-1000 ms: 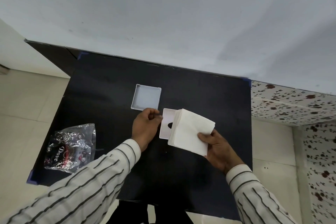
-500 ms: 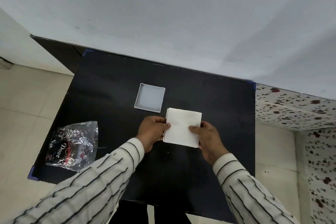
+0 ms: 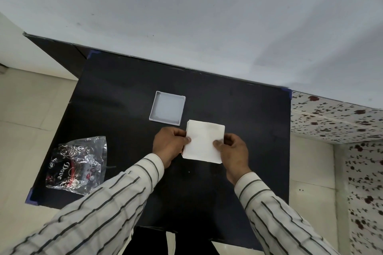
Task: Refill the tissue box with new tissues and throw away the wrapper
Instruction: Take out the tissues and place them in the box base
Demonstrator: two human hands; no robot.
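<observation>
gripping the tissue stack (image 3: pixel 204 139) from both sides, left hand (image 3: pixel 169 146) and right hand (image 3: pixel 233 151) hold it over the tabletop (image 3: pixel 238 114); tray (image 3: pixel 167 108) at eleven o'clock, wrapper (image 3: pixel 77 164) at eight.

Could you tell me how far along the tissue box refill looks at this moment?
Done: the tissues are out of the wrapper, which lies crumpled at the table's left edge. In hand: the left hand and right hand hold the tissue stack by its sides. The box part beneath it is hidden now. Left: fitting the white tray, which lies apart, and throwing away the wrapper.
</observation>
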